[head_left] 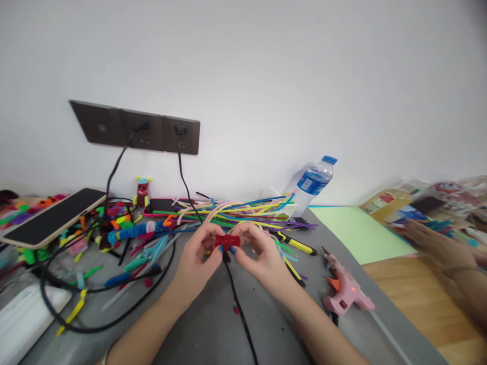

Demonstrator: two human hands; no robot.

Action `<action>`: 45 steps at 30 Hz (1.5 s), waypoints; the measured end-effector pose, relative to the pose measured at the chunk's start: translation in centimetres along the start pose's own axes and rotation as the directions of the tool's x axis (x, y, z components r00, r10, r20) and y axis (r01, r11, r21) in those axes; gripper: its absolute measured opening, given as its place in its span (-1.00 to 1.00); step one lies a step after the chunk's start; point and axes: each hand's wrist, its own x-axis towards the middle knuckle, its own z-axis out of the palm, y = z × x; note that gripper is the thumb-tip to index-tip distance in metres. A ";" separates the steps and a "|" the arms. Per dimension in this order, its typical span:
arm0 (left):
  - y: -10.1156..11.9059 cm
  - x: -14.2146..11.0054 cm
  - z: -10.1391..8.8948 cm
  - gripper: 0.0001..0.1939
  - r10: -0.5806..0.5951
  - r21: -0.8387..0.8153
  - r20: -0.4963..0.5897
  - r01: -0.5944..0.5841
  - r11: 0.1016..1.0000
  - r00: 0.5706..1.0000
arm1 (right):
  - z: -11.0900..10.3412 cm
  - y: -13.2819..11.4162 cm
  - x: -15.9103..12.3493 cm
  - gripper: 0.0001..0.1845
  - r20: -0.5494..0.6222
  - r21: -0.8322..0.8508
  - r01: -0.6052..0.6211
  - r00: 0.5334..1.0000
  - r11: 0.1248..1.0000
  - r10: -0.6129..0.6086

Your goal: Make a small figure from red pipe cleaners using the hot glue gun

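Between both hands, above the grey table [205, 324], is a small dark red fuzzy piece [227, 243] that looks like shaped pipe cleaner. My left hand [201, 256] pinches its left end with thumb and fingers. At the right end my right hand [258, 253] grips it the same way. The two thumbs, with blue nails, nearly meet at its lower edge. Behind the hands lies a heap of colourful pipe cleaners [236, 210]. A black cable [239, 299] passes beneath the red piece.
A pink glue gun [346, 289] with a lit light lies at right, near a yellow utility knife [299, 243]. A water bottle [314, 182] leans against the wall. At left are a phone [55, 215] and looped cable. Another person's hand [433, 243] is at far right.
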 end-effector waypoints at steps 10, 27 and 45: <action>0.0 0.2 0.0 -0.80 0.003 -0.011 0.001 -0.003 1.000 1.000 | -0.1 -0.1 0.1 -0.78 0.006 0.005 0.012 1.000 1.000 -0.013; 0.1 0.4 -0.2 -0.80 -0.002 -0.015 -0.012 0.002 1.000 1.000 | -0.2 0.9 0.0 -0.86 -0.035 0.098 -0.029 0.999 0.995 0.032; -0.1 0.5 0.0 -0.85 0.022 -0.088 -0.007 -0.023 0.996 1.000 | -0.2 0.3 0.0 -0.84 -0.046 -0.025 0.016 0.999 1.000 -0.017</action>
